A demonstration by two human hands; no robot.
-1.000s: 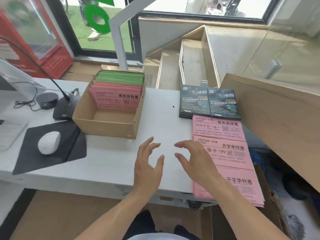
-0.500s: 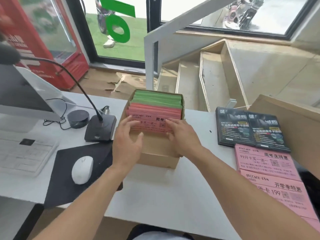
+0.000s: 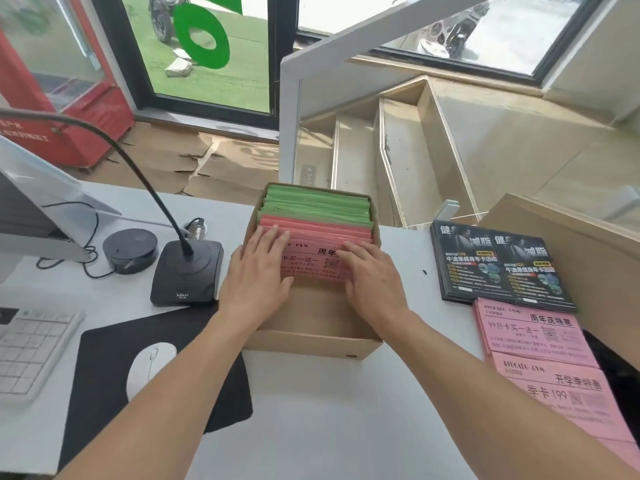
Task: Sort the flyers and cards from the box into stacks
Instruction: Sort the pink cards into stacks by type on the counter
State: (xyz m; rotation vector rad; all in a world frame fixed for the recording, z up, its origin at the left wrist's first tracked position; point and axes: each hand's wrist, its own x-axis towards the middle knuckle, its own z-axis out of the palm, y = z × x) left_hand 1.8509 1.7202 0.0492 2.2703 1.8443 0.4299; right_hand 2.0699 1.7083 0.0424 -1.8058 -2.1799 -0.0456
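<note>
Over the cardboard box (image 3: 304, 344) at the middle of the white desk (image 3: 311, 420), both hands are in play. Left hand (image 3: 258, 271) lies flat on the front pink flyer (image 3: 313, 263), fingers straight and reaching up to its top edge; right hand (image 3: 372, 273) mirrors it on the other end, fingers resting on the sheet, not visibly curled round anything. So neither hand has a real hold yet, they are pressing on the paper. Behind that sheet the box is packed upright with more pink flyers, and at its far end a block of green flyers (image 3: 317, 204).

Right of the box, well apart from it, the sorted piles show: two dark cards (image 3: 498, 265) side by side, and nearer the person two pink stacks (image 3: 533, 332), the near one partly covered by the right forearm. Left of the box sit a microphone base (image 3: 187, 275) and a mouse (image 3: 150, 370).

This looks like the picking step, mid-task. Next move, I'd say: fingertips hook behind the top edge, separate a batch, lift it clear, then carry it right to the matching pink pile.
</note>
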